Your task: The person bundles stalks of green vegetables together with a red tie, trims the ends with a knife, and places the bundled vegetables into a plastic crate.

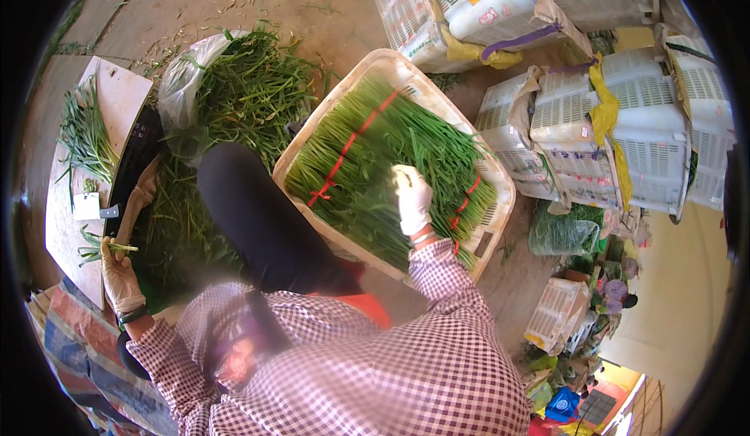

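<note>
My left hand [121,281], in a pale glove, is closed on a small bunch of green stalks [100,247] beside a white board [74,252]. On that board lie a larger bunch of long leafy greens [90,131] and a cleaver [87,205] with a dark handle. My gloved right hand [412,199] hovers over or touches the greens in a pale plastic crate [439,96]. Its fingers are curled in; anything between them is hidden. Thin green stalks [351,139] fill the crate in rows, with red ties [344,148] around them.
Loose greens [254,84] and a clear plastic bag [181,84] lie between board and crate. My bent knee [234,178] is close to the crate's left side. White crates [578,116] stand stacked at the right, near a bag of greens [562,229]. Another person [613,291] is farther off.
</note>
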A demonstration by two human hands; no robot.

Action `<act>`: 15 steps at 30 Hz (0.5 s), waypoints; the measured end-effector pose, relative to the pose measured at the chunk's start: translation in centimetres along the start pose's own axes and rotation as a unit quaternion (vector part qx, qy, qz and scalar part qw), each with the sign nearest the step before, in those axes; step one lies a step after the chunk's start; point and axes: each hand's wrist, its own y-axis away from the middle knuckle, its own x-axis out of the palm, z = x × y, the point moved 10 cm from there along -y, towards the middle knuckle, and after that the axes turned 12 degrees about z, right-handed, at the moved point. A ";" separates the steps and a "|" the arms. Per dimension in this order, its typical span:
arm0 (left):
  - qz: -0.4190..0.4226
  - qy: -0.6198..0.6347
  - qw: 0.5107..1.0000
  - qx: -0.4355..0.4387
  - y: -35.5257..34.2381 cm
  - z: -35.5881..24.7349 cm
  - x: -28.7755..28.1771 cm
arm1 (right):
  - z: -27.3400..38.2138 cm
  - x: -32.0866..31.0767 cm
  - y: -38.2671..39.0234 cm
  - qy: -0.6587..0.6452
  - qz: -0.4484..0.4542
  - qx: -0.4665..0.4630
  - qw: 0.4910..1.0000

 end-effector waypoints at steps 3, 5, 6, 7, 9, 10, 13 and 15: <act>-0.033 -0.009 0.999 -0.003 0.0 0.0 -0.1 | 11.3 7.0 5.3 -0.136 0.219 -0.196 0.946; -0.021 -0.005 1.000 -0.008 -0.1 0.1 0.4 | 16.6 11.9 11.0 -0.112 0.366 -0.313 0.869; -0.019 0.000 1.000 -0.006 -0.1 0.1 0.5 | 17.4 11.6 11.3 -0.110 0.354 -0.345 0.862; -0.006 0.010 1.000 -0.008 -0.1 0.2 0.8 | 17.2 12.3 11.7 -0.086 0.377 -0.351 0.853; -0.027 -0.004 1.000 0.006 0.1 -0.3 0.2 | 13.0 9.2 7.5 -0.112 0.240 -0.248 0.932; -0.028 -0.009 1.000 0.008 0.1 -0.3 0.2 | 8.6 7.4 5.5 0.001 0.186 -0.120 0.975; -0.040 -0.020 0.999 0.004 0.3 -0.1 -0.1 | 2.3 3.1 2.5 0.157 0.124 -0.097 0.975; -0.050 -0.020 0.999 0.006 0.7 0.1 -0.3 | -3.5 2.1 1.3 0.156 0.136 0.021 0.978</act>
